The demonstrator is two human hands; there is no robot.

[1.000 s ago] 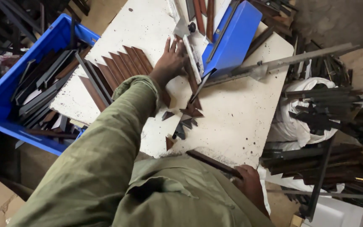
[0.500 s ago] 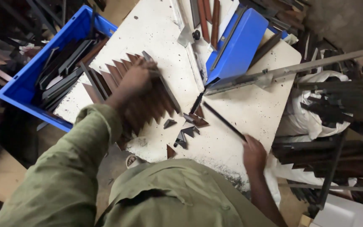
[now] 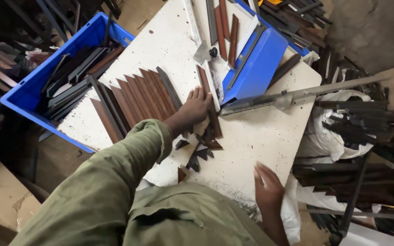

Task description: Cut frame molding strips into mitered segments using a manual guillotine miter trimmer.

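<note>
My left hand [image 3: 195,108], at the end of a green sleeve, lies flat on a long brown strip [image 3: 214,124] and presses it against the pale guide rail [image 3: 211,81] of a blue cutter [image 3: 254,68]. The fingers cover the strip's middle. My right hand [image 3: 267,187] hovers at the near edge of the white table [image 3: 261,132], fingers spread and holding nothing. A fanned row of pointed brown strips [image 3: 133,98] lies just left of my left hand. Small dark offcuts [image 3: 200,152] are scattered below it.
A blue crate [image 3: 28,93] full of dark strips stands at the table's left. The cutter's long metal lever [image 3: 297,94] reaches right across the table. Piles of dark metal strips [image 3: 361,120] and white sacks lie on the right. More strips [image 3: 226,27] lie at the table's far end.
My right hand has let go of the long strip and drawn back to the near edge. My left hand left the fanned row and moved right onto the strip by the cutter.
</note>
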